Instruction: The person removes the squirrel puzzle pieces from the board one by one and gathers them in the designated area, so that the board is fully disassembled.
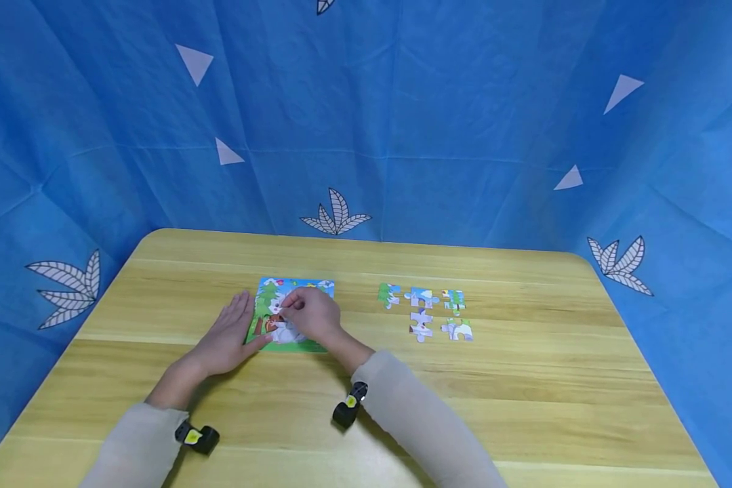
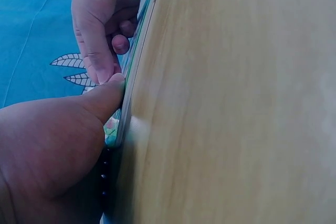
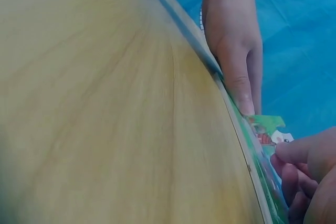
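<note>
A colourful jigsaw puzzle board with trees, sky and animals lies left of the middle of the table. My left hand rests flat along its left side, fingers straight, with the thumb at the board's lower edge. Over the middle of the board, my right hand has its thumb and fingers bent together. In the right wrist view it pinches a puzzle piece, green with a white animal's face, which stands raised from the board. The right hand covers part of the picture in the head view.
Several loose puzzle pieces lie in two rows on the table, right of the board. Behind the table hangs a blue cloth with white triangles and leaves. Both wrists wear black cameras.
</note>
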Action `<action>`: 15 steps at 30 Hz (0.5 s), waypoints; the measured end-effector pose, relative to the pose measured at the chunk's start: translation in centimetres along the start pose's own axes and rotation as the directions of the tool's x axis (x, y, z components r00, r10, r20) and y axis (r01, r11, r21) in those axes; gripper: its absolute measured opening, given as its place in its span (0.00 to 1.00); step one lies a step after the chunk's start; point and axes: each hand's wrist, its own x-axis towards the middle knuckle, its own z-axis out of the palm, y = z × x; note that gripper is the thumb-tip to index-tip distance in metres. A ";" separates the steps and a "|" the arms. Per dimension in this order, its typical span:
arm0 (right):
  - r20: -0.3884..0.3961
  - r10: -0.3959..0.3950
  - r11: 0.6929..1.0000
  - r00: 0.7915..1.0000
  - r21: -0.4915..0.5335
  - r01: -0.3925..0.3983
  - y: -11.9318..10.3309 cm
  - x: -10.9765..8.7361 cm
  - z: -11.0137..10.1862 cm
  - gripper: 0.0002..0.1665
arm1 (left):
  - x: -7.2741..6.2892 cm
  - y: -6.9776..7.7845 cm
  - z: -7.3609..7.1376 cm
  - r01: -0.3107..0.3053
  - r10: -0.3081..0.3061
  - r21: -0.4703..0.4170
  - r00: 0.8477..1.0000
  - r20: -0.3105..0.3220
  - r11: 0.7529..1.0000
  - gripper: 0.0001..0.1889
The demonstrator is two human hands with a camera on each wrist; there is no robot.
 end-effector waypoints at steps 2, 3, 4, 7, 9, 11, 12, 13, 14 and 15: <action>0.000 0.005 1.000 1.000 0.014 -0.005 0.0 0.0 0.0 0.06 | -0.1 0.1 -0.1 -0.004 0.004 -0.001 1.000 -0.002 1.000 0.51; -0.001 0.005 1.000 1.000 0.019 -0.005 0.1 0.0 0.0 0.06 | -0.2 0.3 -0.1 -0.006 0.006 0.000 1.000 -0.004 1.000 0.51; -0.001 0.006 1.000 1.000 0.022 -0.006 0.0 -0.1 0.0 0.06 | -0.2 0.4 -0.2 -0.008 0.008 -0.002 1.000 -0.010 1.000 0.50; -0.008 0.007 0.999 1.000 0.033 -0.007 0.0 -0.2 0.1 0.06 | -0.5 1.0 -0.4 -0.024 0.023 -0.022 0.999 -0.032 0.999 0.50; -0.020 0.006 1.000 1.000 0.028 -0.005 -0.1 -0.3 0.1 0.06 | -0.6 1.1 -0.5 -0.031 0.029 -0.031 0.999 -0.045 0.999 0.49; -0.030 0.009 1.000 1.000 0.025 -0.008 -0.1 -0.3 0.1 0.06 | -0.6 1.1 -0.5 -0.033 0.031 -0.035 0.998 -0.048 0.999 0.49; -0.034 0.009 1.000 0.999 0.021 -0.008 -0.2 -0.3 0.1 0.06 | -0.6 1.1 -0.5 -0.032 0.030 -0.029 0.998 -0.048 0.999 0.49; -0.037 0.009 1.000 0.999 0.020 -0.009 -0.2 -0.3 0.1 0.06 | -0.6 1.2 -0.5 -0.030 0.029 -0.023 0.998 -0.047 0.999 0.49; -0.040 0.010 1.000 0.999 0.019 -0.009 -0.2 -0.3 0.1 0.05 | -0.6 1.3 -0.6 -0.025 0.024 -0.020 0.999 -0.044 0.999 0.48; -0.041 0.013 1.000 0.999 0.024 -0.013 -0.2 -0.3 0.1 0.05 | -0.6 1.4 -0.7 -0.020 0.020 -0.016 0.999 -0.035 1.000 0.49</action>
